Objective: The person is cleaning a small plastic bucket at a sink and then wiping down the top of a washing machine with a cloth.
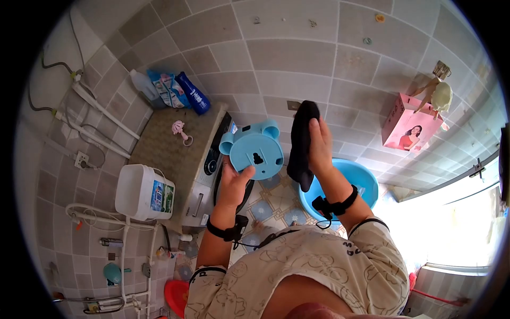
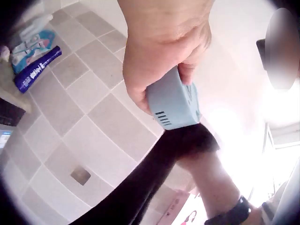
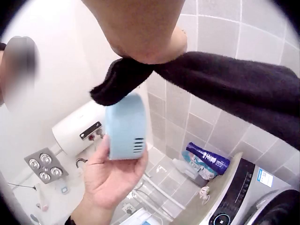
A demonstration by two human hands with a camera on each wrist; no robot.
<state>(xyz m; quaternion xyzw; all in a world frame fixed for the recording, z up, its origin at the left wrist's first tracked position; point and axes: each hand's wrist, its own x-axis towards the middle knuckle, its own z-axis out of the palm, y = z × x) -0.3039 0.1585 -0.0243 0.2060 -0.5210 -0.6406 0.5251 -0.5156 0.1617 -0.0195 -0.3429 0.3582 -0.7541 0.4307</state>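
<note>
My left hand [image 1: 232, 186] grips a light-blue plastic case [image 1: 272, 155] by its lower edge, thumb on its flat face. The case has two round ear-like cups and a dark cut-out in the middle; vent slots show on its side in the left wrist view. Beside it, to the right, my right hand [image 1: 320, 146] holds a long black cloth [image 1: 300, 138], sock-like in shape. In the right wrist view the cloth [image 3: 225, 84] is pinched partway along, with a short end and a long end hanging off either side, and the fingers are mostly hidden.
Below my right arm stands a blue basin [image 1: 366, 178] on the floor. On the left is a washing machine [image 1: 210, 165], with a blue bottle [image 1: 194, 93] and bags on the counter. A white bucket [image 1: 135, 194] sits nearer. A pink paper bag [image 1: 406, 125] hangs on the right wall.
</note>
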